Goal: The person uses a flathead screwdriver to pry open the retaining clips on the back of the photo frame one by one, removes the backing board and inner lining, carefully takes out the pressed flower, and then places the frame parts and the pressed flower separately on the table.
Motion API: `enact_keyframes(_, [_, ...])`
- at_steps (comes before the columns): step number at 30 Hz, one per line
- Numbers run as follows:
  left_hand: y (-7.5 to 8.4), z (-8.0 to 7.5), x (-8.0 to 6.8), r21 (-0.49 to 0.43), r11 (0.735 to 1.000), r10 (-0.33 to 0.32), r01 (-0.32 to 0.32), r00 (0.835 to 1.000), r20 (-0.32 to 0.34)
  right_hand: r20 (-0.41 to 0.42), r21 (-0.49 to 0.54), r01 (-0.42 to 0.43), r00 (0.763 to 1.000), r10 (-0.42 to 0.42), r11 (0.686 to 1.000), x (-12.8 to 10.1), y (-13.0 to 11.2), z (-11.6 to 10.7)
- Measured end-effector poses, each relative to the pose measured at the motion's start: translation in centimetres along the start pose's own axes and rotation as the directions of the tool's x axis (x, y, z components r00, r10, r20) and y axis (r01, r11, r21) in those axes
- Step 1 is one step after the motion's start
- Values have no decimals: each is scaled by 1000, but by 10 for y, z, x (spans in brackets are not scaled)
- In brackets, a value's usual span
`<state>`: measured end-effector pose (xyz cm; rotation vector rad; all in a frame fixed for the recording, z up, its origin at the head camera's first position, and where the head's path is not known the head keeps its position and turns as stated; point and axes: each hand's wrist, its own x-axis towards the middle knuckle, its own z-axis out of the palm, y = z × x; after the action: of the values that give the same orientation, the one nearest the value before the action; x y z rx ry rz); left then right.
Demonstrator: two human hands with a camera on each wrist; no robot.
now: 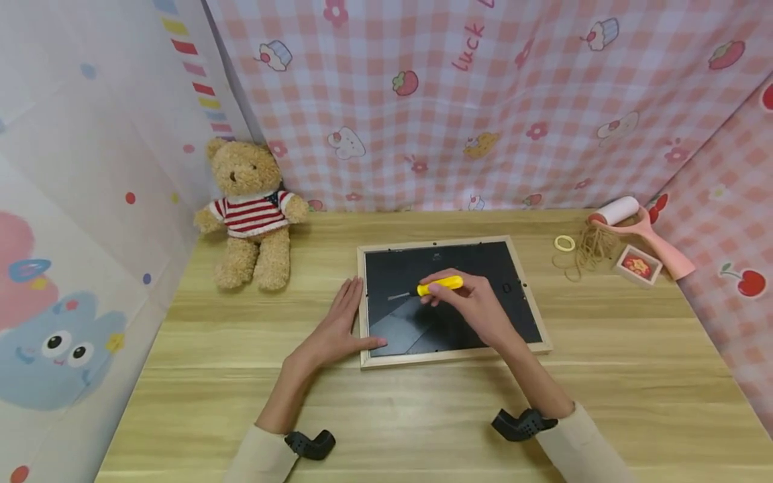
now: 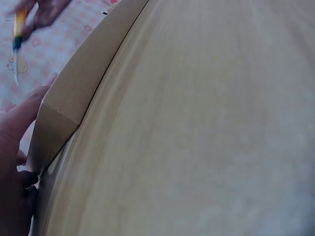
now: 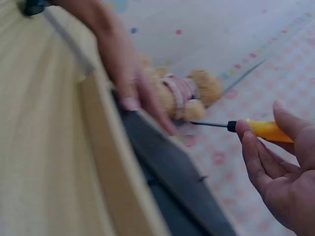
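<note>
Head view, frame: a wooden picture frame (image 1: 453, 300) lies face down, black backing up, near the middle of the table (image 1: 604, 376).
Head view, left hand: the left hand (image 1: 338, 329) lies flat at the frame's 9 o'clock edge, fingers straight and slightly spread, thumb tip on the lower left corner.
Head view, right hand: the right hand (image 1: 477, 305) hovers over the backing, fingers curled round the yellow handle of a screwdriver (image 1: 430, 288), its metal tip aimed toward 9 o'clock.
Head view, open room: bare wood runs wide at 6 o'clock, and between the frame and both side edges of the table.
Head view, surroundings: a teddy bear (image 1: 252, 213) sits at 10 o'clock; at 2 o'clock lie a lint roller (image 1: 640, 231), rubber bands (image 1: 588, 247), a tape ring (image 1: 564, 243) and a small box (image 1: 637, 265).
Left wrist view: the thumb presses the frame's corner (image 2: 74, 103); the screwdriver (image 2: 17, 39) shows blurred at 11 o'clock.
Right wrist view: the right hand (image 3: 283, 172) pinches the screwdriver (image 3: 246, 129) between thumb and fingertips, above the backing; the left hand (image 3: 128, 73) rests its fingertips on the frame (image 3: 118, 167) edge.
</note>
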<state>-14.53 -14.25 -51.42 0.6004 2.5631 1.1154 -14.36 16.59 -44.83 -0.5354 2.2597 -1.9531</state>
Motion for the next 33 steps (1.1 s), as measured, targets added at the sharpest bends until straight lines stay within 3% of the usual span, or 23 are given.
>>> enact_keyframes(6, [-2, 0, 1, -22, 1000, 14, -14, 1000, -7, 28, 120, -104, 994, 101, 987, 16, 21, 20])
enact_keyframes(11, [0, -2, 0, -24, 1000, -5, 5, 1000, 13, 25, 134, -139, 990, 137, 981, 27, 30, 27])
enact_keyframes(19, [-4, 1, -1, -35, 999, 22, -22, 1000, -11, 41, 155, -160, 987, 155, 975, 38, 33, 33])
enact_keyframes(22, [-4, 2, -1, -39, 999, 16, -17, 1000, -8, 47, 98, -141, 989, 137, 985, 41, 30, 34])
enact_keyframes(26, [-3, 1, -1, -39, 999, -7, 7, 1000, 11, 64, -66, -67, 995, 71, 996, 44, 22, 37])
enact_keyframes(30, [0, -2, -1, -37, 999, -33, 34, 999, 34, 94, -219, 40, 995, -20, 975, 48, 14, 41])
enact_keyframes(33, [0, -2, -1, -37, 999, -34, 35, 999, 34, 107, -250, 77, 993, -51, 965, 49, 13, 41])
